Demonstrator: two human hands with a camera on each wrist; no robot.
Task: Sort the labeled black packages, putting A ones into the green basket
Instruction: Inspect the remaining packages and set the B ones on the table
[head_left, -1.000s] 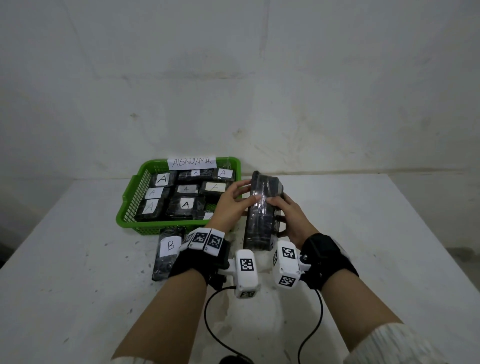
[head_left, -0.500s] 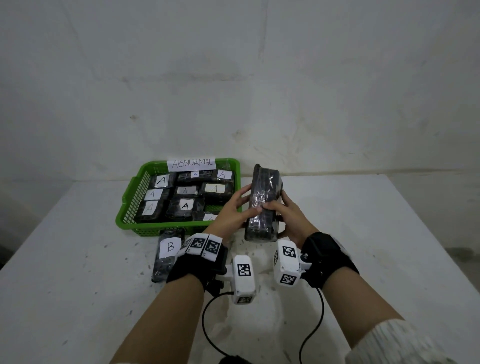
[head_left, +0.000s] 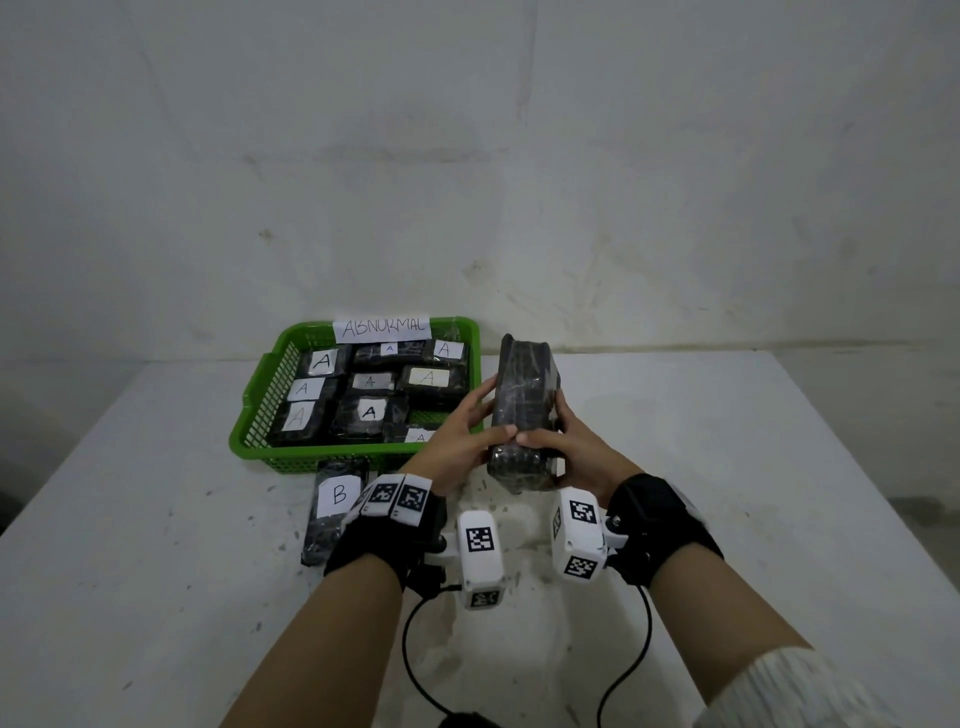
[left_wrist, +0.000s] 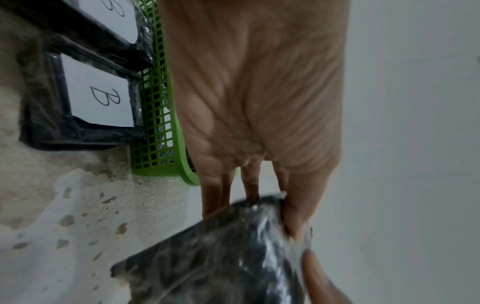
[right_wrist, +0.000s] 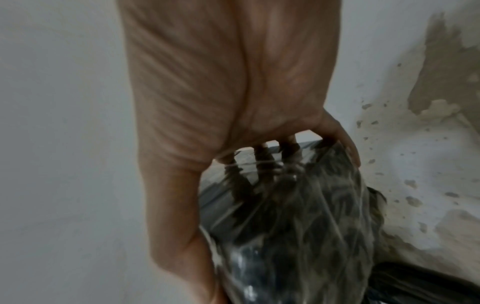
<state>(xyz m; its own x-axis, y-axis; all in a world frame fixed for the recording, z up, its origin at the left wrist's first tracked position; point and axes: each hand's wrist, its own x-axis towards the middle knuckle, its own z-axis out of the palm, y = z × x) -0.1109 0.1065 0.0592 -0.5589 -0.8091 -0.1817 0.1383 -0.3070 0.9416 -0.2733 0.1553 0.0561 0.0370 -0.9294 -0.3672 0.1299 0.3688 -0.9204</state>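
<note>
The black package (head_left: 525, 410) is held up on end just above the desk (head_left: 727, 467), right of the green basket (head_left: 260, 415), and no label shows on the face turned toward the head camera, so the step in hand looks like finding the letter. The left hand (head_left: 457, 441) grips its left edge and the right hand (head_left: 566, 449) its right edge, fingers (left_wrist: 293, 216) curled round the wrap from behind and the thumbs meeting on the near face. To do this well, I would turn the package about its long axis until the white label faces up, one hand keeping hold while the other shifts, since the clear wrap looks slick and loose in both wrist views. Read the letter before moving it anywhere. If it is an A, carry it over the near rim and lay it flat on the A packages (head_left: 369, 413) that already cover most of the basket floor; stacking on top seems unavoidable. If it is a B, it probably belongs beside the B package (head_left: 337, 499) lying on the desk against the basket's front wall.
</note>
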